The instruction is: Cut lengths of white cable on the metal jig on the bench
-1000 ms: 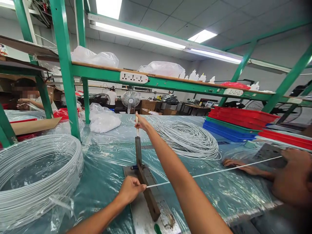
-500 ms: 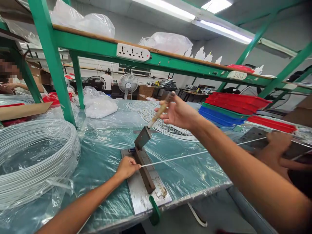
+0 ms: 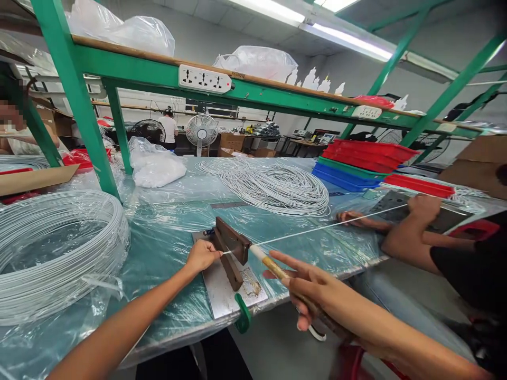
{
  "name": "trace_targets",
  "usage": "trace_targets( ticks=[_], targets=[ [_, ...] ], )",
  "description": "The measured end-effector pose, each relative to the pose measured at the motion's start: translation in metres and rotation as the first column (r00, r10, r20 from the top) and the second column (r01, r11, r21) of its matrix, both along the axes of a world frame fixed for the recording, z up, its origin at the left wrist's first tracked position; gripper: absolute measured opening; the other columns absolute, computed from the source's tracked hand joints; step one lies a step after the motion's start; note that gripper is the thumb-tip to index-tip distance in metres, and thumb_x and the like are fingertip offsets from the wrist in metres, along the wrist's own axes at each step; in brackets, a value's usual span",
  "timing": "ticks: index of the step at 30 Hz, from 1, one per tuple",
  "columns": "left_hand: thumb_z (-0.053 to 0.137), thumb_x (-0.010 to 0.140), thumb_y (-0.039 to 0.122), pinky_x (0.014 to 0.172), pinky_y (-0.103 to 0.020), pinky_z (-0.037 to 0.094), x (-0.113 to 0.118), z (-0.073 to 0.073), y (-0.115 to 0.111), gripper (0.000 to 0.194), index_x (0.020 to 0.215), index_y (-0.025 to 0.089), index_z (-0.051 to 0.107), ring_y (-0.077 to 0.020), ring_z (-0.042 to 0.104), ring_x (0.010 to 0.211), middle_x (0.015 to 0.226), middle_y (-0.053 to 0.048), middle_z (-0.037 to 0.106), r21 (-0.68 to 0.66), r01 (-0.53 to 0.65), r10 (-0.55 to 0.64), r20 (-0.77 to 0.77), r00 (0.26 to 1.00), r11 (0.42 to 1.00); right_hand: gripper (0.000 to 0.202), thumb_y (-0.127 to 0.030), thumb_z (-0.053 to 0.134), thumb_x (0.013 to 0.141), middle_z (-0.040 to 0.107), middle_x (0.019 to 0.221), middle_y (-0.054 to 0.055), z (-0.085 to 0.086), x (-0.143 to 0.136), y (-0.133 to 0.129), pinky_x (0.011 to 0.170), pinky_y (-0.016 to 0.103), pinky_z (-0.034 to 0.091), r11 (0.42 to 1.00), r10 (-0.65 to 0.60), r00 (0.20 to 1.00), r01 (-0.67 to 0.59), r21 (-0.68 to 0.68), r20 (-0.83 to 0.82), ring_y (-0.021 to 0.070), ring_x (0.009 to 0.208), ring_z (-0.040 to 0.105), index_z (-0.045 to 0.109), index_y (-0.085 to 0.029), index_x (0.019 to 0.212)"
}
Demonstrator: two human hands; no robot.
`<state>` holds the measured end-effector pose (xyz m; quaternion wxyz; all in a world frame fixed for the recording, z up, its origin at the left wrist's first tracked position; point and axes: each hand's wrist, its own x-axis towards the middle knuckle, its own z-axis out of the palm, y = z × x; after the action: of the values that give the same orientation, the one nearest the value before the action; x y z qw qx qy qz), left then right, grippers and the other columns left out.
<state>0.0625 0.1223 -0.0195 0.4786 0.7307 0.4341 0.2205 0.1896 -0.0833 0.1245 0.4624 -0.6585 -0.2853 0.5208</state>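
My left hand (image 3: 204, 256) pinches a thin white cable (image 3: 295, 232) just left of a brown metal lever cutter (image 3: 230, 240). The cable runs through the cutter and off to the right. Lowered toward the cutter's base bar, the blade arm crosses the cable's line; whether the cable is cut through I cannot tell. My right hand (image 3: 315, 287) holds the cutter's long handle (image 3: 277, 268), its index and middle fingers stretched out along it. The cutter stands on a bare metal plate (image 3: 222, 301) at the table's front edge, beside a green clamp handle (image 3: 242, 314).
A large cable coil (image 3: 114, 253) lies at left, a looser coil (image 3: 277, 190) behind the cutter. Stacked red, green and blue trays (image 3: 356, 163) stand at right. There, a co-worker's hand (image 3: 423, 208) is at the cable. A green shelf beam (image 3: 150, 66) crosses overhead.
My right hand has swung the handle from upright down toward me and to the right, bringing the blade arm down. My left hand keeps its pinch on the cable.
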Motion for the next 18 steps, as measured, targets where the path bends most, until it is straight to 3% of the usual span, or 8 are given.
trace_targets(
  ticks=[3,6,8,10,12,15,18],
  targets=[
    [0.063,0.06,0.035,0.046,-0.023,0.019,0.0,0.001,0.0,0.031,0.045,0.016,0.044,-0.0074,0.031,0.044,0.041,0.006,0.035,0.013,0.007,-0.006,-0.01,1.0,1.0,0.066,-0.025,0.063,0.065,0.059,0.068,-0.001,-0.013,-0.003,-0.001,0.028,0.018,0.035,1.0,0.025,0.999,-0.025,-0.004,0.047,0.0049,0.031,0.037,0.045,-0.021,0.128],
    [0.062,0.061,0.036,0.047,-0.023,0.02,-0.001,0.001,0.0,0.03,0.047,0.016,0.045,-0.0078,0.032,0.045,0.042,0.006,0.035,0.019,0.009,-0.009,-0.001,1.0,1.0,0.052,-0.027,0.061,0.068,0.05,0.054,-0.006,-0.025,-0.004,-0.003,0.024,0.015,0.018,0.995,0.101,0.986,-0.101,-0.008,0.131,0.0032,0.027,0.025,0.053,-0.022,0.119],
    [0.062,0.061,0.036,0.047,-0.023,0.02,-0.001,0.0,-0.001,0.029,0.047,0.016,0.045,-0.0079,0.032,0.046,0.043,0.006,0.036,0.017,0.009,-0.009,0.007,1.0,1.0,0.047,-0.03,0.063,0.07,0.046,0.049,-0.006,-0.031,-0.003,-0.005,0.028,0.016,0.023,0.993,0.108,0.977,-0.116,0.035,0.184,0.0057,0.03,0.033,0.056,-0.021,0.115],
    [0.062,0.061,0.036,0.048,-0.023,0.02,-0.001,0.0,-0.002,0.03,0.047,0.016,0.046,-0.0079,0.032,0.046,0.043,0.006,0.037,0.009,0.007,-0.007,0.013,1.0,1.0,0.044,-0.033,0.064,0.072,0.055,0.059,-0.001,-0.033,-0.002,-0.006,0.043,0.018,0.04,0.986,0.1,0.97,-0.128,0.112,0.222,0.0117,0.05,0.053,0.058,-0.02,0.114],
    [0.063,0.06,0.036,0.048,-0.023,0.019,-0.001,0.0,-0.002,0.03,0.047,0.016,0.046,-0.0078,0.032,0.045,0.043,0.006,0.036,-0.003,0.002,-0.002,0.017,1.0,1.0,0.046,-0.036,0.062,0.075,0.063,0.085,0.005,-0.035,0.0,-0.007,0.07,0.024,0.048,0.973,0.096,0.966,-0.142,0.183,0.241,0.0183,0.086,0.059,0.058,-0.018,0.116],
    [0.063,0.06,0.036,0.047,-0.024,0.017,-0.001,0.0,-0.002,0.03,0.046,0.017,0.045,-0.0073,0.029,0.044,0.042,0.006,0.035,-0.027,-0.005,0.006,0.022,1.0,1.0,0.053,-0.042,0.06,0.075,0.059,0.112,0.009,-0.042,0.002,-0.009,0.091,0.031,0.042,0.974,0.067,0.96,-0.123,0.193,0.271,0.0237,0.112,0.049,0.054,-0.017,0.122],
    [0.063,0.059,0.036,0.047,-0.024,0.017,-0.001,0.001,-0.003,0.03,0.046,0.017,0.044,-0.0071,0.028,0.043,0.041,0.007,0.034,-0.049,-0.006,0.008,0.047,0.999,0.999,0.064,-0.045,0.059,0.073,0.054,0.122,0.011,-0.072,-0.001,-0.017,0.098,0.036,0.036,0.991,0.012,0.921,-0.062,0.116,0.389,0.0274,0.117,0.046,0.048,-0.016,0.129]
  ],
)
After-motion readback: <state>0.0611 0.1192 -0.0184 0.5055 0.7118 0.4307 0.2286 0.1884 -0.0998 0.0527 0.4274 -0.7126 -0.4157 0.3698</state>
